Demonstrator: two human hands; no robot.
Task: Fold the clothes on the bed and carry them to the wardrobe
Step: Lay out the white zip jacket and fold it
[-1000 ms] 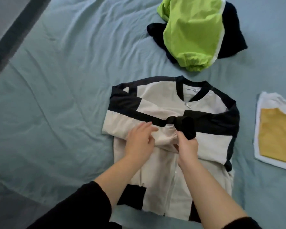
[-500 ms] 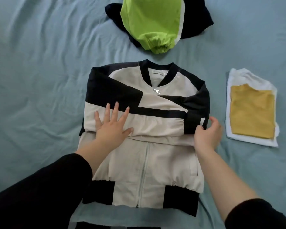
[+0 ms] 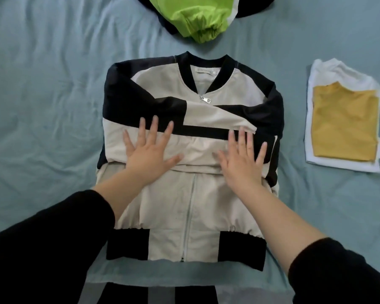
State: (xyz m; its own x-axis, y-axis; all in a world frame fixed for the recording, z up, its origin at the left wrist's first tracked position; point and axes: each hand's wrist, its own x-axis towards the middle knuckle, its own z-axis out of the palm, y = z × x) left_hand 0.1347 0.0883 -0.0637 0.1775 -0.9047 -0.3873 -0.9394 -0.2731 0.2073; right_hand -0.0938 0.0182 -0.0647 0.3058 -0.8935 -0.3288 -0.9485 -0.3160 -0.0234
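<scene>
Jacket (image 3: pixel 191 207) zipped, sleeves crossed flat

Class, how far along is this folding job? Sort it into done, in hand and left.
Done: the yellow top and white top lie folded, stacked on the bed. In hand: the jacket, sleeves crossed over its chest, left hand and right hand pressing flat on them. Left: folding the jacket's body, the crumpled green garment, and carrying the lot away.
</scene>
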